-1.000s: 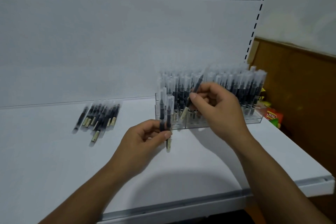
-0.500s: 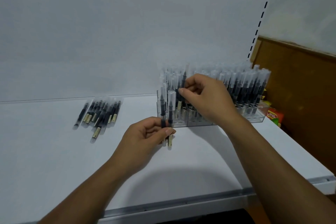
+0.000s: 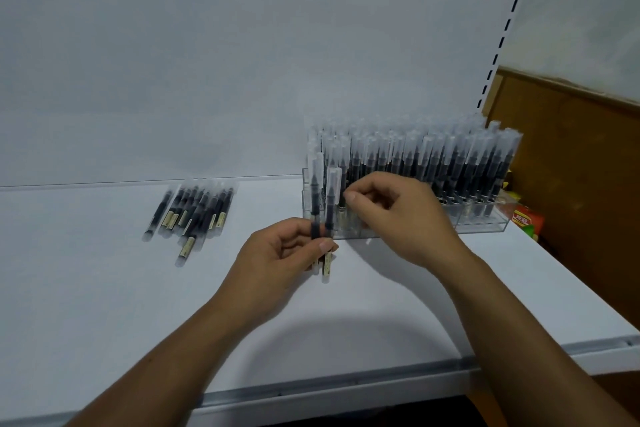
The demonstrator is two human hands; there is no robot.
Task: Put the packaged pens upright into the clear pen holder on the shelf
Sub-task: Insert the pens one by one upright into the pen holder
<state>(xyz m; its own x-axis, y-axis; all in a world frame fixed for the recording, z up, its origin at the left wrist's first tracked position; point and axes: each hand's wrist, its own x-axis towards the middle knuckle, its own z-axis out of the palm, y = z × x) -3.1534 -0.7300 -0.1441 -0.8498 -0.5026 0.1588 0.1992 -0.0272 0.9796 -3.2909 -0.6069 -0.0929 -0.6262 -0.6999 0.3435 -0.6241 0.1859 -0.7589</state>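
The clear pen holder point(image 3: 485, 224) stands at the back right of the white shelf point(image 3: 104, 305), packed with several upright packaged pens point(image 3: 433, 163). My right hand point(image 3: 398, 218) is at the holder's front left corner. Its thumb and fingers pinch one packaged pen point(image 3: 343, 166) that stands upright in a slot. My left hand point(image 3: 277, 263) grips two packaged pens point(image 3: 329, 198) upright just in front of the holder's left end. Several loose packaged pens point(image 3: 194, 211) lie flat on the shelf to the left.
A white back panel rises behind the shelf. An orange and green packet point(image 3: 524, 218) sits to the right of the holder, beside a brown wooden panel point(image 3: 571, 166). The shelf's metal front edge point(image 3: 346, 388) runs below my forearms.
My right hand has brought its pen from tilted above the holder to upright and lowered it into a front left slot. My left hand has stayed put with its two pens.
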